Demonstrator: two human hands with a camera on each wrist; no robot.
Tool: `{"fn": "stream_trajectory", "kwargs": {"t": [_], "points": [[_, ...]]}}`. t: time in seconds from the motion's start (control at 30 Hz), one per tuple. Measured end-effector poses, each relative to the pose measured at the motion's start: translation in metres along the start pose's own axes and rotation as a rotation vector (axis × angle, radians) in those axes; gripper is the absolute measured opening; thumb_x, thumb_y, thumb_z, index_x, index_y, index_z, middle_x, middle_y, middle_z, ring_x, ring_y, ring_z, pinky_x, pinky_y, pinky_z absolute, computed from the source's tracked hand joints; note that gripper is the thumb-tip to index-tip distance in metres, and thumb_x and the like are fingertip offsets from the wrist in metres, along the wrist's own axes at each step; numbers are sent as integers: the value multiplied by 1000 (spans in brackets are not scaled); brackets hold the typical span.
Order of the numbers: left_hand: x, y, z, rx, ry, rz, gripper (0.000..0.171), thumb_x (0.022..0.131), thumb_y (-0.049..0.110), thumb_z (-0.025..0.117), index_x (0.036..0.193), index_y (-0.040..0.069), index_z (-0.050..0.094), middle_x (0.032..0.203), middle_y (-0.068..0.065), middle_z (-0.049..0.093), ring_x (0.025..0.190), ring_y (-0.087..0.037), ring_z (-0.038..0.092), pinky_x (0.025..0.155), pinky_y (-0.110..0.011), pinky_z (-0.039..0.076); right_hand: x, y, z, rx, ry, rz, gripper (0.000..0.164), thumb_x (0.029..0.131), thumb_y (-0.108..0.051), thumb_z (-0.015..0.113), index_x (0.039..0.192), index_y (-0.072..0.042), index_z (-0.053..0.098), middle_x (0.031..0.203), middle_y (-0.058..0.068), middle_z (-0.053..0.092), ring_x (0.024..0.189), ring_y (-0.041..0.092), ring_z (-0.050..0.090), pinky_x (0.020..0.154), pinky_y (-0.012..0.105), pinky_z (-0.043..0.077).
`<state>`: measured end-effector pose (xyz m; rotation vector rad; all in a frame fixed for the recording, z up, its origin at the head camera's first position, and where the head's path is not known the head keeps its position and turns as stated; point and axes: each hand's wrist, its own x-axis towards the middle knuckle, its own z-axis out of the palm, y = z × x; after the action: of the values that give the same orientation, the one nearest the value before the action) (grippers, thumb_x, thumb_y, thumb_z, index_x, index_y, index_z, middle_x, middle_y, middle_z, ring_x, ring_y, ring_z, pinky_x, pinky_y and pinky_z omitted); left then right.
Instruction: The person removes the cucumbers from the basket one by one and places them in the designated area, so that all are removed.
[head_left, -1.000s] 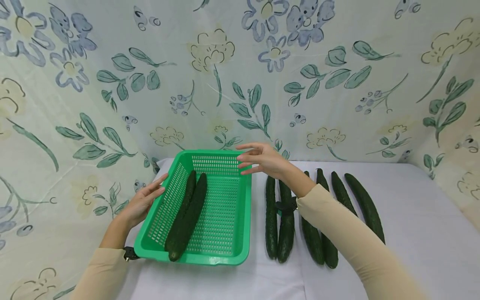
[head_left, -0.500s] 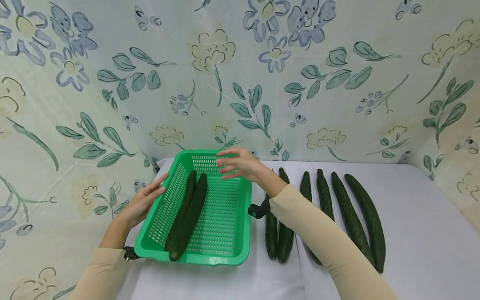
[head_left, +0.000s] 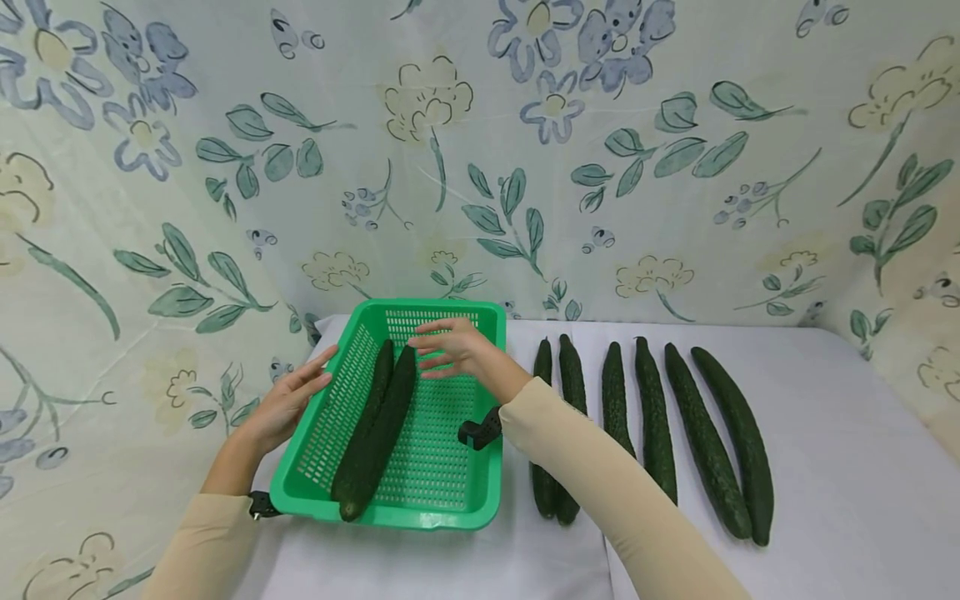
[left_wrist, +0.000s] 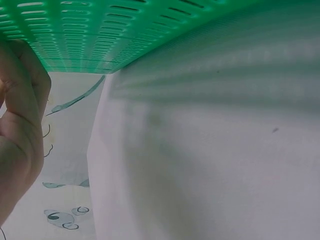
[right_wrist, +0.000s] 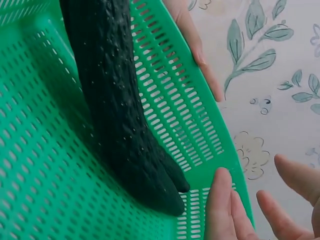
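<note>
Two dark green cucumbers (head_left: pixel 384 425) lie side by side along the left part of a green plastic basket (head_left: pixel 491 492), their near ends at its front rim. My left hand (head_left: pixel 285 407) rests against the basket's left side with fingers extended along the rim. Over the basket's inside is my right hand (head_left: pixel 450 348), fingers loosely spread and holding nothing, its fingertips close to the far end of the right cucumber. In the right wrist view, the bumpy cucumber (right_wrist: pixel 112 100) and the spread fingers (right_wrist: pixel 220 205) appear apart.
Right of the basket, several cucumbers (head_left: pixel 705 442) lie roughly parallel on the white tablecloth (head_left: pixel 840 467); my right forearm (head_left: pixel 592 467) crosses over some of them. A floral cloth (head_left: pixel 555 167) hangs behind the table and along its left side.
My right hand has moved left and lower, from the basket's right rim to over its inside near the cucumbers. The left hand and the basket have stayed put.
</note>
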<state>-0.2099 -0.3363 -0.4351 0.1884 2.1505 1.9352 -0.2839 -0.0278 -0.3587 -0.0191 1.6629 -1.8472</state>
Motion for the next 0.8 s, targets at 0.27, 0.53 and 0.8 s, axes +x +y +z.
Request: {"fn": "stream_trajectory", "kwargs": {"t": [0.27,0.53,0.8], "points": [[1,1,1,-29,-20,9,59,109,30,43,162,26,17,130,-15,28,98,-10,61,74,-28,56,6,14,15,-77,34,44,41,94,-11,72,133,-6,62,134,30,53,115,49,58,85,54,55],[2,0,2,-25,-16,12,59,109,30,44,162,25,18,129,-15,31,106,-10,58,78,-29,56,9,30,27,-164,62,79,47,92,-12,74,137,-7,59,137,33,46,115,53,56,82,58,55],[0,0,0,-58,-22,12,58,109,28,43,162,25,18,120,-15,32,97,-11,61,74,-28,56,11,38,36,-223,15,110,53,92,-14,74,142,-13,56,144,35,39,119,56,50,80,60,55]]}}
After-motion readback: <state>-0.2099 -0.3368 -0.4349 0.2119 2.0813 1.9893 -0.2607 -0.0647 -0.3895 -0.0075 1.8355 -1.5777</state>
